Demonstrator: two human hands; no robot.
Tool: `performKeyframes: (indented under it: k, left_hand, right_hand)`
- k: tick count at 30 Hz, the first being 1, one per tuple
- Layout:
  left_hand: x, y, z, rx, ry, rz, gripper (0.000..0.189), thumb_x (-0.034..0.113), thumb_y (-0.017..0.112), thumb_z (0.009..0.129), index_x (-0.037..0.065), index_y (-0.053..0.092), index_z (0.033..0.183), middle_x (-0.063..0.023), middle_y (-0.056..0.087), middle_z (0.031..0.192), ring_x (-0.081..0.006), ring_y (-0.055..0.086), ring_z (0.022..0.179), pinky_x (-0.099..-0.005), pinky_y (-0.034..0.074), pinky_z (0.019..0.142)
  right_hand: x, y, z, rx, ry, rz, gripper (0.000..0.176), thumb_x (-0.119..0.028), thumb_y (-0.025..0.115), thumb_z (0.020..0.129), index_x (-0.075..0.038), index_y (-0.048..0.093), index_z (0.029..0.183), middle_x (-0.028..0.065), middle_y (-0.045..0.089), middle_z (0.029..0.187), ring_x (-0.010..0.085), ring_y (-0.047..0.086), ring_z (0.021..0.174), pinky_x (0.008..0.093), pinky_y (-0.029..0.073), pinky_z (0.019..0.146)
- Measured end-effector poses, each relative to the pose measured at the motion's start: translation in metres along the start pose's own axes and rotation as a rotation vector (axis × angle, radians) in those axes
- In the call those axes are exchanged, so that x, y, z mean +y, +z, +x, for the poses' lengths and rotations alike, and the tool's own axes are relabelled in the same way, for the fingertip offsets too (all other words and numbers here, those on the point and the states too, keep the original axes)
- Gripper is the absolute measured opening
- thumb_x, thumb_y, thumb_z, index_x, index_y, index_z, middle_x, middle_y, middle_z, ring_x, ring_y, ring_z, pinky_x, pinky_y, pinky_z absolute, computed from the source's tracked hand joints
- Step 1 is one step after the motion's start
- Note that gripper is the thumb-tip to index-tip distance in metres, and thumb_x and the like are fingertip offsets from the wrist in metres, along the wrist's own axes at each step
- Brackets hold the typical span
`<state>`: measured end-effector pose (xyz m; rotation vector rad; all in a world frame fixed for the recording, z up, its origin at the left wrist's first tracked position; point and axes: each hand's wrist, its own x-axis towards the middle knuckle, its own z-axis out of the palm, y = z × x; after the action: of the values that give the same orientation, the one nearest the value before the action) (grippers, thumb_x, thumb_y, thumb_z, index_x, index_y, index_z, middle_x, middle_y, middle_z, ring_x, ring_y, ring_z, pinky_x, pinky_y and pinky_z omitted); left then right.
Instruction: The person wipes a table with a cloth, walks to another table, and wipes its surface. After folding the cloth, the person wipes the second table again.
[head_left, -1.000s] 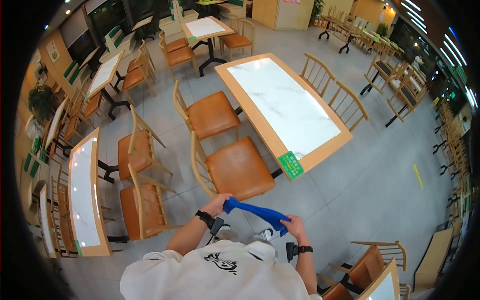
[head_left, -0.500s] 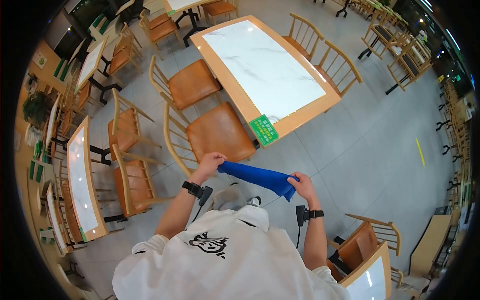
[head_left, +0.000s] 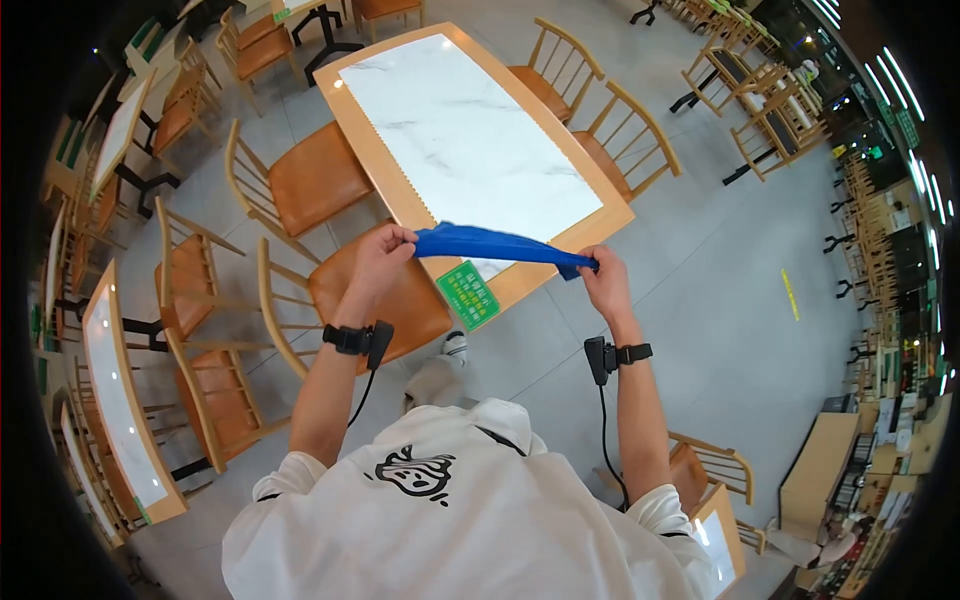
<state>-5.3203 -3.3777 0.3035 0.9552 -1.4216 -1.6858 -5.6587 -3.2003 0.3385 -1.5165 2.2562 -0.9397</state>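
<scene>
A blue cloth (head_left: 490, 246) is stretched between my two hands, sagging slightly and folded over at its right end. My left hand (head_left: 385, 255) pinches one end, above the brown seat of a chair (head_left: 380, 300). The other end is gripped by my right hand (head_left: 606, 283), just off the near right corner of a table (head_left: 540, 285). That table has a wooden border and a white marbled top (head_left: 470, 130). The cloth hangs in front of its near end, where a green printed sticker (head_left: 468, 295) lies on the corner.
More wooden chairs with brown seats stand along both sides of the table, one (head_left: 315, 180) on the left and another (head_left: 625, 150) on the right. A narrow table (head_left: 130, 400) is at far left. Part of another table (head_left: 718, 545) shows at lower right. Grey tiled floor (head_left: 690, 330) lies between.
I have moved closer to the marbled table. Both hands have risen and reached forward with the cloth, which now overlaps the table's near end in view.
</scene>
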Motion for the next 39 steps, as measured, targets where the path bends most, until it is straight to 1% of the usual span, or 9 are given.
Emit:
performKeyframes:
  k: [4,8,10,17,26,31,33,36,39]
  left_hand:
    - [-0.052,0.009,-0.008,-0.081,-0.066,-0.017,0.015,-0.005,0.057,0.085,0.001,0.065,0.096,-0.0028,0.066,0.093,-0.0075,0.060,0.088,-0.0224,0.048,0.078]
    - [-0.188,0.030,-0.031,-0.249,-0.208,0.438,0.028,0.002,0.062,0.079,-0.001,0.066,0.106,-0.0087,0.068,0.097,-0.0201,0.065,0.088,-0.0312,0.051,0.079]
    - [-0.223,0.039,-0.047,-0.284,-0.188,0.611,0.029,0.006,0.063,0.079,0.000,0.066,0.107,-0.0117,0.067,0.099,-0.0229,0.065,0.092,-0.0332,0.051,0.081]
    - [-0.202,0.046,-0.027,-0.226,-0.404,0.644,0.041,0.019,0.069,0.076,0.002,0.062,0.112,-0.0137,0.068,0.092,-0.0272,0.067,0.088,-0.0367,0.053,0.079]
    - [-0.205,0.064,0.027,0.312,-0.746,0.429,0.060,0.033,0.078,0.072,-0.004,0.054,0.112,-0.0162,0.068,0.091,-0.0230,0.068,0.084,-0.0350,0.053,0.074]
    - [-0.172,0.090,0.050,0.410,-0.830,0.253,0.040,0.031,0.080,0.071,-0.003,0.063,0.085,-0.0142,0.068,0.080,-0.0220,0.067,0.077,-0.0325,0.052,0.070]
    - [-0.179,0.095,0.061,0.355,-0.873,0.342,0.027,0.023,0.077,0.077,-0.001,0.065,0.084,-0.0024,0.058,0.069,-0.0131,0.055,0.058,-0.0288,0.048,0.052]
    - [-0.200,0.091,0.076,0.558,-0.846,0.410,0.027,0.024,0.080,0.072,0.002,0.066,0.070,-0.0085,0.068,0.075,-0.0201,0.065,0.070,-0.0338,0.051,0.066]
    - [-0.178,0.101,0.096,0.668,-0.799,0.400,0.024,0.020,0.079,0.071,0.000,0.069,0.080,-0.0081,0.068,0.076,-0.0181,0.064,0.072,-0.0329,0.051,0.066]
  right_hand:
    - [0.040,0.024,0.039,0.002,-0.014,-0.131,0.028,-0.001,0.069,0.072,-0.002,0.062,0.100,0.0191,0.059,0.114,0.0344,0.061,0.097,0.0387,0.050,0.083]
    - [0.121,0.086,0.022,-0.033,-0.057,-0.391,0.044,-0.009,0.072,0.073,-0.004,0.057,0.114,0.0228,0.056,0.117,0.0389,0.058,0.104,0.0417,0.049,0.089]
    - [0.151,0.110,0.007,-0.369,0.282,-0.288,0.061,-0.018,0.074,0.074,-0.003,0.048,0.128,0.0277,0.053,0.121,0.0418,0.049,0.118,0.0429,0.042,0.101]
    - [0.189,0.133,0.013,-0.439,0.466,-0.151,0.058,-0.027,0.069,0.080,0.003,0.050,0.126,0.0281,0.057,0.118,0.0389,0.056,0.110,0.0431,0.045,0.096]
    - [0.229,0.157,0.118,-0.308,0.126,-0.244,0.053,-0.027,0.066,0.082,0.005,0.053,0.122,0.0217,0.063,0.109,0.0312,0.065,0.093,0.0386,0.051,0.081]
    - [0.206,0.162,0.166,-0.548,0.333,-0.006,0.052,-0.035,0.067,0.081,0.005,0.059,0.113,0.0188,0.069,0.095,0.0289,0.067,0.088,0.0362,0.052,0.079]
    - [0.203,0.163,0.183,-0.721,0.399,0.061,0.054,-0.046,0.068,0.077,0.002,0.066,0.102,0.0202,0.069,0.095,0.0343,0.066,0.094,0.0384,0.051,0.083]
    - [0.187,0.163,0.198,-0.680,0.403,-0.014,0.057,-0.050,0.068,0.075,0.001,0.066,0.102,0.0194,0.070,0.095,0.0338,0.066,0.094,0.0394,0.051,0.083]
    - [0.183,0.171,0.204,-0.634,0.430,-0.112,0.056,-0.052,0.068,0.074,-0.002,0.067,0.100,0.0186,0.070,0.094,0.0335,0.066,0.093,0.0404,0.051,0.083]
